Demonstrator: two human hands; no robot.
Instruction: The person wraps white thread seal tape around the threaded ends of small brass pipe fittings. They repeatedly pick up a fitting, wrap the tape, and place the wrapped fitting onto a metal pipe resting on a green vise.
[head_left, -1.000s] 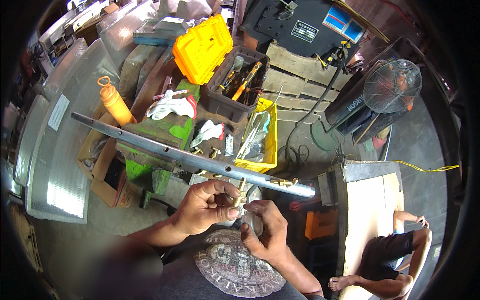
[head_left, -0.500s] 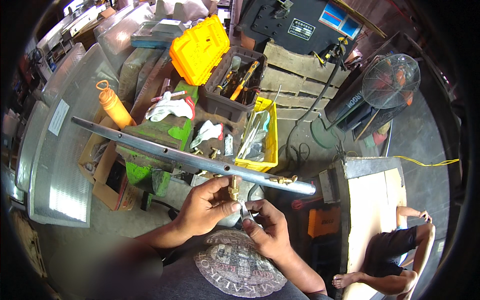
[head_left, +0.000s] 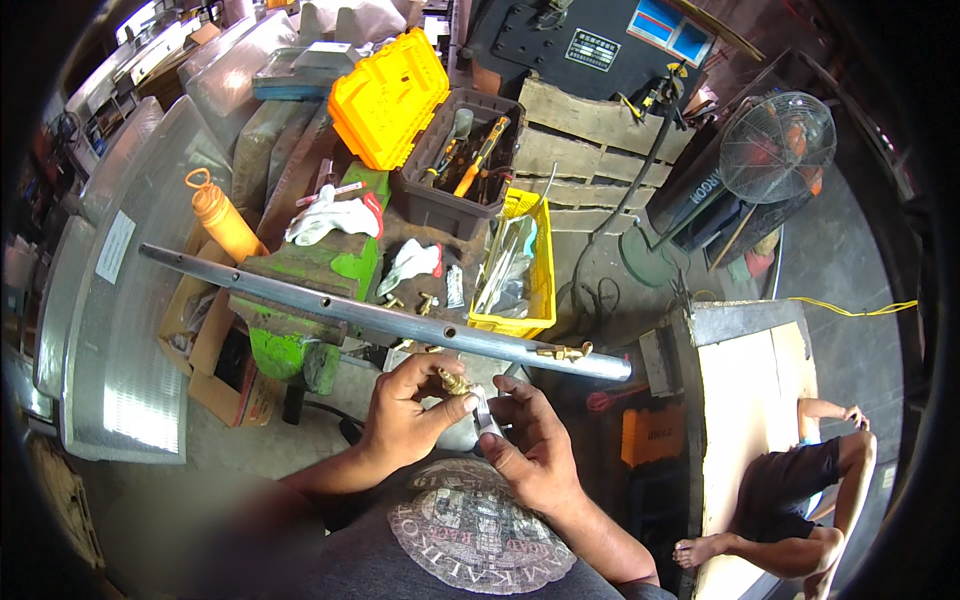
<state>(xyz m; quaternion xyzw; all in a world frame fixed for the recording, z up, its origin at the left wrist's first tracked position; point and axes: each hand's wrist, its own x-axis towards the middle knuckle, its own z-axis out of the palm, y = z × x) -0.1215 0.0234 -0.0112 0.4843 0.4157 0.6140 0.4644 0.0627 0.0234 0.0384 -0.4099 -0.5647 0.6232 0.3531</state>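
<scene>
Between the thumb and fingers of my left hand [head_left: 405, 415] is a brass fitting [head_left: 453, 382], tilted up and to the left. My right hand [head_left: 530, 440] pinches a small silvery-white piece [head_left: 486, 412] against the fitting's lower end; its exact kind is unclear. Just beyond both hands, a long metal pipe [head_left: 385, 318] with several holes lies in a green vise [head_left: 290, 345]. Another brass fitting [head_left: 565, 351] sits in the pipe near its right end. More small brass fittings [head_left: 427, 303] lie on the bench behind the pipe.
White gloves [head_left: 335, 215], an orange bottle [head_left: 225, 222], an open toolbox [head_left: 450, 205] and a yellow basket [head_left: 541, 290] surround the vise. A fan [head_left: 778, 148] stands at far right. Another person's leg [head_left: 785, 565] rests on a board [head_left: 745, 400] at right.
The brass fitting in my left hand has gone from upright to tilted leftward. Both hands stay close together, and the silvery-white piece remains in my right hand.
</scene>
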